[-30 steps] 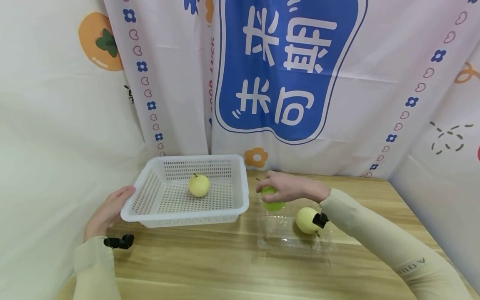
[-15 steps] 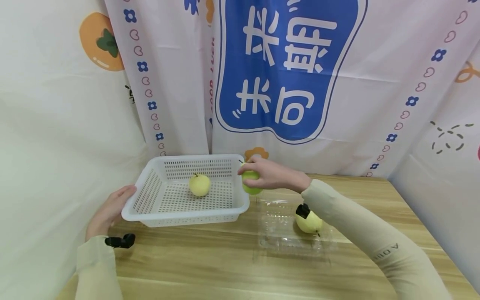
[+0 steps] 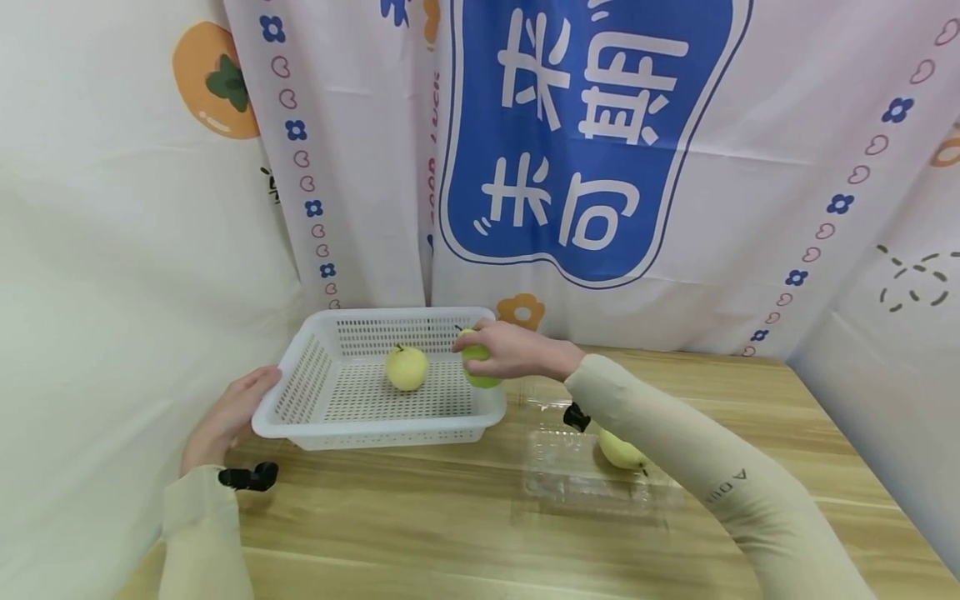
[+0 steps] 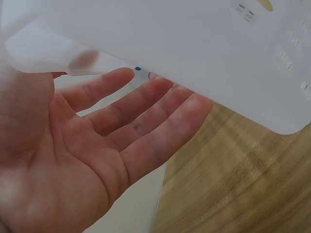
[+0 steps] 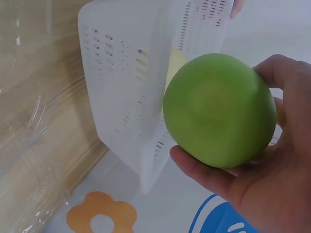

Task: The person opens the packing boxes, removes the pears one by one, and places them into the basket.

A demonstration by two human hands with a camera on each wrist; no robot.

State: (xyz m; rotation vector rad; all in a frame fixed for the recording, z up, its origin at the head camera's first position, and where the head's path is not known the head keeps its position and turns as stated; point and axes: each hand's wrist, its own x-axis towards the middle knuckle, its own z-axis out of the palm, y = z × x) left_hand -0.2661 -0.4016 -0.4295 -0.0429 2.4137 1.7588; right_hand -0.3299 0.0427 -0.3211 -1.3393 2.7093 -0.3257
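My right hand holds a green pear by its sides, over the right end of a white slotted basket. In the right wrist view, the pear's round end faces the camera. One yellow pear lies on the basket floor, its stem up. My left hand is at the basket's left rim. The left wrist view shows its fingers against the rim from below, with the thumb mostly hidden behind the plastic. Another yellow pear lies in a clear plastic tray, partly covered by my right forearm.
The basket and tray stand side by side on a wood-grain table. A printed curtain hangs close behind them. White cloth walls the left side, and a pale wall bounds the right.
My right hand has carried the green pear left from above the clear tray to over the basket's right end. My left hand stays at the rim. The view has shifted slightly.
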